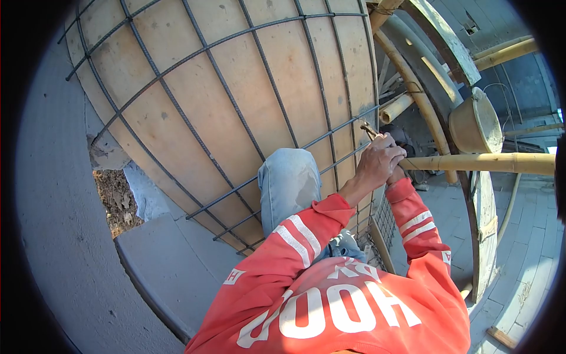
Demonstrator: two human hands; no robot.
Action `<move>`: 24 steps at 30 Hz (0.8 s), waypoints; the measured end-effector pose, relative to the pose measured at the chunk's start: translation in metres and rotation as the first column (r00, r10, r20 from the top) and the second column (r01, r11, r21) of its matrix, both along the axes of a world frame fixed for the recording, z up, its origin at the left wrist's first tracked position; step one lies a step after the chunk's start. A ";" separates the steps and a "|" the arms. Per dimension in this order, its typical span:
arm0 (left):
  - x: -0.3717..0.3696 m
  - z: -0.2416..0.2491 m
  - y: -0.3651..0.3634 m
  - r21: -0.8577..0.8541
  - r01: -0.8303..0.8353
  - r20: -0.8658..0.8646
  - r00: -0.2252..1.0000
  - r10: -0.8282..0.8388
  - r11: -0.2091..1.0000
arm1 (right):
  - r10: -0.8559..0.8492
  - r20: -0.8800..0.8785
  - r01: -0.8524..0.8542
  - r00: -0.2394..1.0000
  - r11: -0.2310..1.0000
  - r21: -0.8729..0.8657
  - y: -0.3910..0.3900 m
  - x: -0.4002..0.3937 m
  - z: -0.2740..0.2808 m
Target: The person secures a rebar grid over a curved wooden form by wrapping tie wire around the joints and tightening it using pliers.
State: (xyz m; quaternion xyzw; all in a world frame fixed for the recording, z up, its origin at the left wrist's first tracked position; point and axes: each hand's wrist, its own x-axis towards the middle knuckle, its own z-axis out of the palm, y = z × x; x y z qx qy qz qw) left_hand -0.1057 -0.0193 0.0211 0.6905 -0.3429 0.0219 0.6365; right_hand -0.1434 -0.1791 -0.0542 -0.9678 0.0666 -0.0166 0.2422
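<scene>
A rebar grid (224, 88) lies over brown plywood formwork (177, 124). My left hand (376, 160) is closed at the grid's right edge, where a horizontal bar meets the outer bar. A small metal tool (369, 129) sticks out from above its knuckles and touches the rebar. My right hand (397, 174) sits just below and behind the left, mostly hidden, with its fingers curled; I cannot tell what it holds. Both arms wear red sleeves with white stripes. My knee in blue jeans (289, 183) rests on the grid.
A bamboo pole (477, 162) runs horizontally right of the hands, with more bamboo scaffolding (413, 88) and a hanging bucket (474, 124) behind it. A grey concrete ledge (159, 259) lies at the left. Paved ground (525, 259) shows far below at the right.
</scene>
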 end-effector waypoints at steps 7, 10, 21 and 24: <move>0.004 0.004 0.004 0.055 0.074 -0.021 0.997 -0.073 0.996 | 0.031 -0.062 -0.030 0.998 0.999 0.024 -0.006 0.009 0.005; 0.005 0.003 0.004 0.034 -0.002 0.083 0.997 -0.001 0.999 | 0.042 -0.085 -0.039 0.996 0.999 0.032 -0.006 0.015 0.005; 0.003 0.003 0.003 0.031 0.077 0.088 0.993 -0.079 0.997 | 0.014 -0.087 -0.010 0.996 0.999 0.042 0.004 0.010 -0.001; 0.003 0.003 0.004 0.014 0.093 0.053 0.994 -0.094 0.996 | 0.014 -0.094 -0.009 0.995 0.999 0.053 0.002 0.010 0.000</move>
